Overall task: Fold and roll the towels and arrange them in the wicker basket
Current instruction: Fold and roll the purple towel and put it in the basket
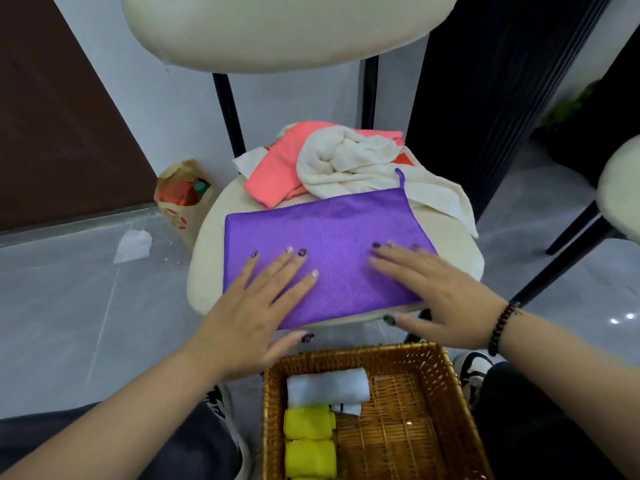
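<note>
A purple towel (pixel 332 237) lies folded flat on the cream chair seat (pixel 207 237). My left hand (pixel 256 306) rests flat on its near left part, fingers spread. My right hand (pixel 433 289) presses flat on its near right part. Behind it lie a crumpled cream towel (pixel 346 161) and a coral pink towel (pixel 277 171). Below the chair stands the wicker basket (pixel 415 358). Along the basket's left side sit a rolled white towel (pixel 327 388) and two rolled yellow towels (pixel 308 422).
A paper bag (pixel 180 206) with a bottle stands on the grey floor left of the chair. A crumpled white paper (pixel 133 244) lies nearby. The chair's cream backrest (pixel 277 29) looms above. Another chair (pixel 620 199) is at the right. My shoes flank the basket.
</note>
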### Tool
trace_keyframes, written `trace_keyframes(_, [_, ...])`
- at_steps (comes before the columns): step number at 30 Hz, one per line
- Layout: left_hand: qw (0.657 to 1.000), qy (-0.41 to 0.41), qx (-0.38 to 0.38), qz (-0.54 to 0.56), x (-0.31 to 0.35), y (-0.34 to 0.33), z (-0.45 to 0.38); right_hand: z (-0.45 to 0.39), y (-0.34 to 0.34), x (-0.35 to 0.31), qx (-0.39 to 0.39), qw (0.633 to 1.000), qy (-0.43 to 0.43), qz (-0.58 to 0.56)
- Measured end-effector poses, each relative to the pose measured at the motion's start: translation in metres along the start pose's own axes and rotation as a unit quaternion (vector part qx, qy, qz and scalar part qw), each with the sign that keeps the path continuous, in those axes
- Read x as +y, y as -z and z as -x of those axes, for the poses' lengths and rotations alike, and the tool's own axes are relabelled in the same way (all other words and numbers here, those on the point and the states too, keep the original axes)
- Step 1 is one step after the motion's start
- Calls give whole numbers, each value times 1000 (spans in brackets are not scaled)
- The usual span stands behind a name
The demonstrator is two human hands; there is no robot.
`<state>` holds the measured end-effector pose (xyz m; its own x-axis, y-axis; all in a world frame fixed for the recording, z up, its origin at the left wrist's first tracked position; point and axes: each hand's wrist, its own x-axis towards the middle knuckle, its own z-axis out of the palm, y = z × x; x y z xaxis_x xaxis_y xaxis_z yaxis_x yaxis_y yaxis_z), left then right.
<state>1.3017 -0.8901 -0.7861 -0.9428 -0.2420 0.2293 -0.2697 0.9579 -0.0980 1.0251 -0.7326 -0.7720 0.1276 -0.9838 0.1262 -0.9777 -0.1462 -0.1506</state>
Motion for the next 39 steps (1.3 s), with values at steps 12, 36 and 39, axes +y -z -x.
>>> trace_keyframes(12, [992, -10, 48, 115, -35, -4, 39, 18, 1, 29, 118, 982, 12, -149])
trace_keyframes(36, [854, 310, 255, 331, -41, 20, 8, -21, 12, 32, 290, 902, -103, -304])
trace_keyframes(39, [846, 342, 252, 321, -42, 14, 9, -21, 8, 32, 280, 922, -105, -245])
